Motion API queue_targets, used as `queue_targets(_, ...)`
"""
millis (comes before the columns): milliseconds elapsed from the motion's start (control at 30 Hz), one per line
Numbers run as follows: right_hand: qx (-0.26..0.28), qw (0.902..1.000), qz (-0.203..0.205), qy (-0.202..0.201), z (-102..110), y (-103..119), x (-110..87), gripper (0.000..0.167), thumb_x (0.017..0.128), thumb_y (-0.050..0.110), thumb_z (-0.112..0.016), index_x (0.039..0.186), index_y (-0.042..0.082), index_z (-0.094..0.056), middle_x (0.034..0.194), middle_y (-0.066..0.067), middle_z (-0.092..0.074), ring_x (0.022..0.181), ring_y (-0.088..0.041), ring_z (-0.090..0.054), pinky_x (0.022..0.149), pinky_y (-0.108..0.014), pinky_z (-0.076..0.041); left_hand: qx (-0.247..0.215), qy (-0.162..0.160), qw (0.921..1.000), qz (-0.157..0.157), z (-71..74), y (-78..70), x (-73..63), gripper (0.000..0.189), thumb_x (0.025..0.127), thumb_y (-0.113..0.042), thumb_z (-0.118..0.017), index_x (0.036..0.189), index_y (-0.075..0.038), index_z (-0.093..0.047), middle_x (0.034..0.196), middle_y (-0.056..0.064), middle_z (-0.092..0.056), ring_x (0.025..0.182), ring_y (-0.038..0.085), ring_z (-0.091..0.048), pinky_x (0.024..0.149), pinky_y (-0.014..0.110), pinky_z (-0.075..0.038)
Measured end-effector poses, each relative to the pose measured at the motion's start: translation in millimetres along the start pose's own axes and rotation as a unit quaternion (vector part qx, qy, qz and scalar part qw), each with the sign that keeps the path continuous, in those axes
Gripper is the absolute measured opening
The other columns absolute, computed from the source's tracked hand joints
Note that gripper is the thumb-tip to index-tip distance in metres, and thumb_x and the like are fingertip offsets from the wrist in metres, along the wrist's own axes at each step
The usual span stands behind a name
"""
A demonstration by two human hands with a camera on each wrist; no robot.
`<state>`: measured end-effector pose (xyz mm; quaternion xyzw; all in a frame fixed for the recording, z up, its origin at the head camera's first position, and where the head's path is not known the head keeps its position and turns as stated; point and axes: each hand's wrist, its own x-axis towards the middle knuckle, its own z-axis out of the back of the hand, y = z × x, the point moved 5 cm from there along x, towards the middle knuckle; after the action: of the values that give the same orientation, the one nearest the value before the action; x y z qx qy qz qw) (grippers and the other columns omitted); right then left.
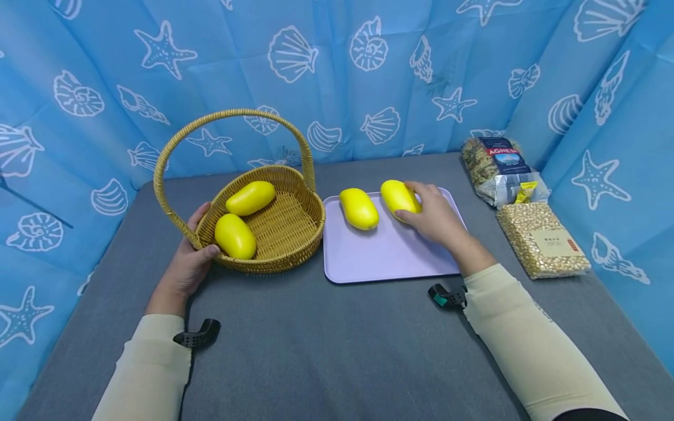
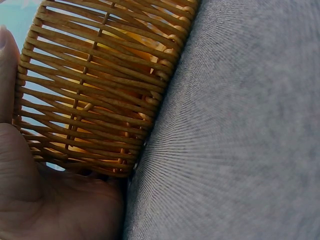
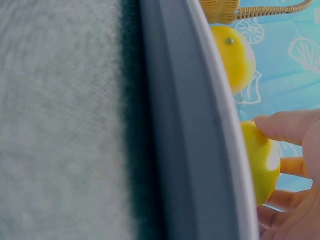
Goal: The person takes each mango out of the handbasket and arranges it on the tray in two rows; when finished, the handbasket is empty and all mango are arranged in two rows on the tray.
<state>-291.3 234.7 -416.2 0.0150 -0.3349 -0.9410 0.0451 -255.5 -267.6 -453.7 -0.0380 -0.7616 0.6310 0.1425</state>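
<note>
A wicker basket with a tall arched handle stands on the left, two yellow mangoes lying inside it. My left hand holds the basket's left side, thumb over the rim; up close in the left wrist view the woven wall meets the palm. On the lilac tray lie two more mangoes. The right one is gripped by my right hand, thumb on the near side and fingers over the far side. The left one lies untouched beside it.
At the back right are a clear bag of pasta with a dark label and a block-shaped pack of pale grains. Grey cloth covers the table. A blue shell-patterned curtain hangs behind and at both sides.
</note>
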Motion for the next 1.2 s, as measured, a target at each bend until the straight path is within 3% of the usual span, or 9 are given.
queue_targets(267, -0.002, 0.9999, -0.011, 0.005, 2.5, 0.8, -0.9, 0.078, 0.104, 0.030, -0.075, 0.166, 0.001, -0.038, 0.161, -0.029, -0.040, 0.146, -0.047, -0.039, 0.118, -0.064, -0.033, 0.001, 0.001, 1.0000, 0.000, 0.3, 0.1, 0.3, 0.094, 0.104, -0.011, -0.077, 0.176, -0.021, -0.016, 0.176, 0.012, -0.022, 0.154, 0.028, -0.027, 0.118, 0.030, -0.032)
queue_targets(400, 0.001, 0.9999, -0.011, -0.006, 8.4, 2.0, -3.0, 0.077, 0.106, 0.032, -0.073, 0.167, 0.002, -0.037, 0.162, -0.029, -0.039, 0.139, -0.047, -0.047, 0.112, -0.064, -0.041, 0.003, 0.001, 1.0000, 0.001, -0.2, -0.4, 0.4, 0.093, 0.104, -0.010, -0.076, 0.176, -0.024, -0.019, 0.176, 0.012, -0.022, 0.155, 0.028, -0.027, 0.119, 0.031, -0.032)
queue_targets(533, 0.010, 0.9997, 0.000, -0.023, 17.6, 7.0, -7.1, 0.077, 0.107, 0.033, -0.072, 0.168, 0.003, -0.035, 0.162, -0.028, -0.038, 0.133, -0.047, -0.051, 0.106, -0.064, -0.046, 0.006, -0.003, 1.0000, 0.003, -0.6, -0.9, 0.0, 0.090, 0.104, -0.010, -0.076, 0.175, -0.028, -0.023, 0.177, 0.011, -0.021, 0.155, 0.028, -0.026, 0.120, 0.031, -0.030)
queue_targets(767, 0.041, 0.9971, 0.032, -0.055, 35.8, 20.5, -16.9, 0.075, 0.108, 0.035, -0.071, 0.169, 0.008, -0.037, 0.159, -0.026, -0.043, 0.136, -0.046, -0.050, 0.105, -0.064, -0.047, 0.006, -0.004, 1.0000, 0.001, -0.6, -0.8, -0.3, 0.089, 0.105, -0.010, -0.076, 0.174, -0.028, -0.024, 0.176, 0.012, -0.023, 0.154, 0.027, -0.028, 0.119, 0.030, -0.031)
queue_targets(1033, 0.122, 0.9815, 0.105, -0.104, 43.0, 39.4, -25.8, 0.066, 0.109, 0.037, -0.069, 0.164, 0.010, -0.046, 0.155, -0.019, -0.053, 0.135, -0.041, -0.056, 0.109, -0.064, -0.045, -0.002, 0.007, 1.0000, -0.006, -0.1, -0.3, -0.8, 0.088, 0.106, -0.010, -0.073, 0.175, -0.025, -0.020, 0.176, 0.013, -0.022, 0.153, 0.027, -0.029, 0.117, 0.029, -0.033)
queue_targets(1200, 0.183, 0.9664, 0.148, -0.103, 43.8, 55.1, -34.8, 0.058, 0.112, 0.036, -0.064, 0.162, 0.011, -0.050, 0.151, -0.016, -0.058, 0.135, -0.037, -0.055, 0.109, -0.059, -0.045, -0.006, 0.008, 0.9999, -0.001, -1.1, -1.0, -1.0, 0.091, 0.106, -0.010, -0.073, 0.176, -0.022, -0.016, 0.176, 0.013, -0.022, 0.153, 0.027, -0.028, 0.117, 0.029, -0.033)
